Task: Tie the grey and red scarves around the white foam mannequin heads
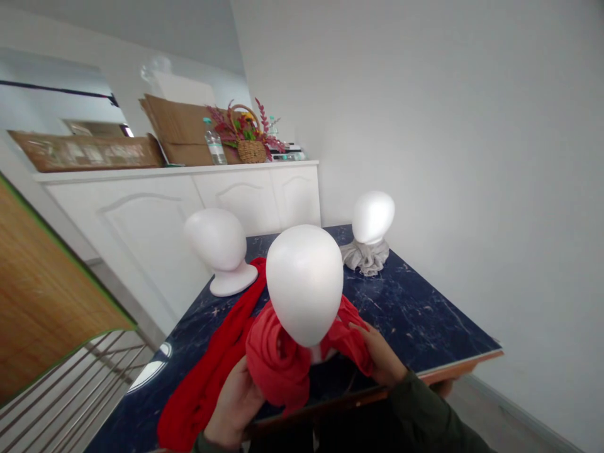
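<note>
the pinkish-red scarf [278,368] sits at both sides of the middle white head's neck, near the front edge of the table [419,321]; the head [305,283] hides whatever runs behind. the left hand [238,396] has its fingers partly curled around one gathered side, and the right hand [381,357] has its fingers closed on the other, probably to keep both sides under control. the scarf looks soft, thin and crumpled, bunched thickly at left, narrower at right.

Soft, diffuse light falls evenly; a faint sheen marks the front white head [306,277], while the rear right head [374,217] nearly washes out. Wide-angle distortion skews the cabinet [141,226]; fine detail looks slightly soft.
</note>
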A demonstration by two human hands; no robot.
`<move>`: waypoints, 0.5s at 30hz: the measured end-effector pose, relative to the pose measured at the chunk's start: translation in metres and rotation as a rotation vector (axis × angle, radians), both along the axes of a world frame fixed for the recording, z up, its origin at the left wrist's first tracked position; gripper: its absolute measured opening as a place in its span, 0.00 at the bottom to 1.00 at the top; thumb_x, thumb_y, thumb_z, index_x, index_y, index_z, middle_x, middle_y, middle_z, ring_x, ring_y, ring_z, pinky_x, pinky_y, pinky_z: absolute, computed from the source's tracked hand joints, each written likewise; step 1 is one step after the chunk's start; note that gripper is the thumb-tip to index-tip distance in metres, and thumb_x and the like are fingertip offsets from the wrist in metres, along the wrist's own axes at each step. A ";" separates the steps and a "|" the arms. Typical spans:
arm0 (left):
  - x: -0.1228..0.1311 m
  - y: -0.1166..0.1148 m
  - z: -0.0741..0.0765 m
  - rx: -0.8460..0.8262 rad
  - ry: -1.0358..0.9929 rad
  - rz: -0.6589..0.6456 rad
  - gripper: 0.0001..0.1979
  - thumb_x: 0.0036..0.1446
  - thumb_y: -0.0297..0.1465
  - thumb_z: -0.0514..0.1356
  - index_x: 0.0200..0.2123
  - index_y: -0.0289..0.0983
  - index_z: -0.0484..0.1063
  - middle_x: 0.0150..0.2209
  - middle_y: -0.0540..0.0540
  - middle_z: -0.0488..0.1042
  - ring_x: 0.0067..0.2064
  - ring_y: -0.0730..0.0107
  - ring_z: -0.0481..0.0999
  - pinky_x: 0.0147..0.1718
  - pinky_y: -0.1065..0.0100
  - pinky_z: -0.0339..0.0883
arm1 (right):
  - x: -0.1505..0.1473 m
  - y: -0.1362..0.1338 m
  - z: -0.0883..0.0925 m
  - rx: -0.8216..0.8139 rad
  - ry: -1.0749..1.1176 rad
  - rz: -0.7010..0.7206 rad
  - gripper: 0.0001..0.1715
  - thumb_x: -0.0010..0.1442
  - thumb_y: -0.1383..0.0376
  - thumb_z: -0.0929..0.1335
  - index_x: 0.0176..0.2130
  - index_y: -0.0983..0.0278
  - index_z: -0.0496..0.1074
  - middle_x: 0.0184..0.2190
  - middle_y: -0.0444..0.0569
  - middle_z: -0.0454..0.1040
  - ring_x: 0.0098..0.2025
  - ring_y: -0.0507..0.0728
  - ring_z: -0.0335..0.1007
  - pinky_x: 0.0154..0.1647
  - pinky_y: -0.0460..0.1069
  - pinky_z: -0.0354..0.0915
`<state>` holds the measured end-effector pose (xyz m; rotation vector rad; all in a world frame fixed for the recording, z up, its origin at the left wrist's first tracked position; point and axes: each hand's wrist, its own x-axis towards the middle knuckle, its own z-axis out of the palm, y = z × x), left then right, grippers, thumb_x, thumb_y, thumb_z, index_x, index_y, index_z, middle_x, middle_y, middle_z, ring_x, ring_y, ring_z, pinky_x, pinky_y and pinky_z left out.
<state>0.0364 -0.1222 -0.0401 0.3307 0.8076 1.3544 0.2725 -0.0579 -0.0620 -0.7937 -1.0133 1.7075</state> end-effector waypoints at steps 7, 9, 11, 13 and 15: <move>0.032 0.006 0.009 0.319 0.564 -0.122 0.26 0.41 0.20 0.61 0.46 0.39 0.67 0.48 0.45 0.69 0.55 0.58 0.61 0.53 0.59 0.56 | -0.046 -0.017 -0.015 0.116 0.043 -0.060 0.26 0.48 0.61 0.68 0.46 0.66 0.63 0.44 0.52 0.69 0.45 0.60 0.65 0.47 0.55 0.60; 0.035 0.010 0.008 0.385 0.683 -0.100 0.24 0.39 0.19 0.61 0.43 0.39 0.70 0.48 0.46 0.69 0.55 0.59 0.59 0.55 0.61 0.52 | -0.051 -0.015 -0.023 0.184 -0.101 -0.167 0.25 0.46 0.61 0.69 0.45 0.66 0.64 0.43 0.52 0.69 0.46 0.60 0.64 0.47 0.55 0.60; 0.038 0.012 0.007 0.395 0.694 -0.028 0.23 0.37 0.17 0.61 0.39 0.39 0.72 0.47 0.46 0.70 0.56 0.59 0.58 0.56 0.62 0.50 | -0.053 -0.013 -0.028 0.238 -0.216 -0.229 0.22 0.46 0.61 0.68 0.42 0.65 0.65 0.41 0.52 0.70 0.44 0.61 0.65 0.46 0.55 0.60; 0.041 0.013 0.007 0.356 0.608 0.073 0.21 0.36 0.17 0.61 0.36 0.39 0.72 0.47 0.47 0.70 0.57 0.61 0.57 0.56 0.64 0.49 | -0.054 -0.013 -0.028 0.273 -0.296 -0.266 0.19 0.47 0.61 0.68 0.40 0.65 0.66 0.38 0.52 0.71 0.42 0.61 0.66 0.44 0.55 0.61; 0.044 0.011 0.009 0.272 0.455 0.122 0.19 0.39 0.19 0.61 0.36 0.41 0.72 0.48 0.48 0.69 0.57 0.63 0.56 0.56 0.65 0.50 | -0.054 -0.015 -0.025 0.290 -0.376 -0.298 0.17 0.46 0.62 0.68 0.38 0.66 0.67 0.36 0.52 0.72 0.38 0.61 0.67 0.41 0.54 0.63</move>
